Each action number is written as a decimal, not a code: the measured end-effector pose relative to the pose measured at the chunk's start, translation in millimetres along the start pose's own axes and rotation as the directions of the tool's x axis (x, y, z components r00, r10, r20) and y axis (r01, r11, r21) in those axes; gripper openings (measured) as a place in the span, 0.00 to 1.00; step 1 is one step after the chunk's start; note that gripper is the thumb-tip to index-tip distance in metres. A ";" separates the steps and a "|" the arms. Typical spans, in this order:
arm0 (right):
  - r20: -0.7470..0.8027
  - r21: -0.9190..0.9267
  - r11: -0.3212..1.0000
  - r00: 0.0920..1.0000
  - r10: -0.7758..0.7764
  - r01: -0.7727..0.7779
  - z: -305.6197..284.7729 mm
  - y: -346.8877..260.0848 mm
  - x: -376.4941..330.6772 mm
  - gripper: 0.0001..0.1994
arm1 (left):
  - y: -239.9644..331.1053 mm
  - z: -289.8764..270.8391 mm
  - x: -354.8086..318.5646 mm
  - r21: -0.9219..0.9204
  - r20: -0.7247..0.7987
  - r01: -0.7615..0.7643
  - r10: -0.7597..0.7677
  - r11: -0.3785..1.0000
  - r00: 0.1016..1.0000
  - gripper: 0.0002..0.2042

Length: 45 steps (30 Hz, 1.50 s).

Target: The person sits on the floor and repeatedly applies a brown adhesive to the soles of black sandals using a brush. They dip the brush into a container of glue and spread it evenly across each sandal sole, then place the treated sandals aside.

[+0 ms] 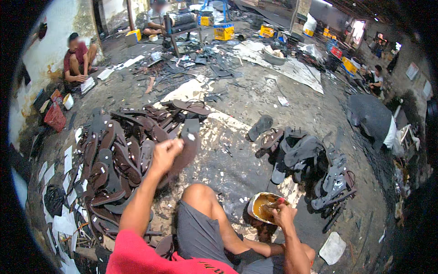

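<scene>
My left hand (166,156) is closed on a dark brown sandal (188,148), held up at the right side of a large pile of brown strapped sandals (107,176). Over a pale-rimmed container (250,211) of amber, glue-like liquid (262,204), my right hand (284,213) grips a brush (280,201) with a reddish handle end. The brush's lower part dips toward the liquid and is partly hidden by my fingers. Beyond the container, to the right, lies a smaller heap of black and dark sandals (303,153).
White paper scraps (64,223) litter the floor at left. A flat whitish piece (332,248) lies near my right side. One person (78,61) squats at far left, another (157,20) sits at the back, another (377,78) at far right. Yellow crates (224,32) stand behind.
</scene>
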State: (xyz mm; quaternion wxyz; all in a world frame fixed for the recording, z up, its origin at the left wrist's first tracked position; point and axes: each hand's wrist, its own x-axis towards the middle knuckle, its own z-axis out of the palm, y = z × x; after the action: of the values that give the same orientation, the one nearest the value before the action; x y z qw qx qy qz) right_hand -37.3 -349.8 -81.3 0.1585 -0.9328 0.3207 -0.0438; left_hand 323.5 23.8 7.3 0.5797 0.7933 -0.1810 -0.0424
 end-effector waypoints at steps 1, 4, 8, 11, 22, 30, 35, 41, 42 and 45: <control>-0.055 0.121 0.992 0.998 0.044 -0.037 -8.7 -2.9 0.1 0.19 | 18.4 -2.9 -33.5 0.079 0.014 0.011 -0.012 0.997 1.000 0.15; -0.301 0.786 0.603 0.937 0.179 0.137 -36.3 11.9 -11.3 0.14 | 53.9 4.8 -126.5 0.160 0.044 0.049 -0.056 0.986 0.997 0.14; -0.086 0.543 0.838 0.989 0.118 -0.053 -63.5 72.6 -39.2 0.10 | 73.2 30.0 -180.3 0.506 0.284 -0.379 0.265 0.775 0.922 0.31; -0.289 -0.019 0.997 0.955 0.068 -0.077 -104.8 92.3 -47.7 0.07 | 84.9 37.0 -167.6 0.589 0.420 -0.497 0.284 0.637 0.862 0.44; -0.125 0.839 0.531 0.992 -0.027 0.120 -127.1 -134.4 -82.4 0.18 | 130.9 159.9 -205.2 -0.740 0.639 0.657 -0.151 0.145 0.754 0.35; -0.472 0.809 0.311 0.867 -0.160 0.498 -121.6 -151.5 -87.6 0.13 | 126.2 167.9 -209.1 -0.769 0.639 0.634 0.098 0.083 0.763 0.36; -0.568 0.613 0.657 0.823 -0.018 0.438 -136.6 -134.1 -73.2 0.14 | 135.4 176.0 -211.5 -0.759 0.647 0.651 0.091 -0.013 0.757 0.35; -0.329 0.718 0.604 0.933 -0.144 0.346 -124.3 -128.4 -77.2 0.13 | 132.7 180.7 -213.7 -0.786 0.618 0.618 0.047 0.019 0.785 0.35; -0.334 0.660 0.681 0.936 -0.113 0.318 -124.5 -126.3 -79.0 0.13 | 131.7 179.7 -213.2 -0.770 0.636 0.633 0.014 0.073 0.772 0.35; -0.291 0.762 0.613 0.956 0.038 0.207 -122.2 -119.2 -73.3 0.16 | 131.0 175.6 -213.7 -0.755 0.654 0.654 0.121 0.042 0.747 0.35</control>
State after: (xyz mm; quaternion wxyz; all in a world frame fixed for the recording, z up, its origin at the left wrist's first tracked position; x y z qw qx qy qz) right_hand -48.0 -249.0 74.3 0.5014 -0.7673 0.2431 -0.3175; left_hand 44.7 -97.6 42.4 0.8461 0.1641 -0.1007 -0.4970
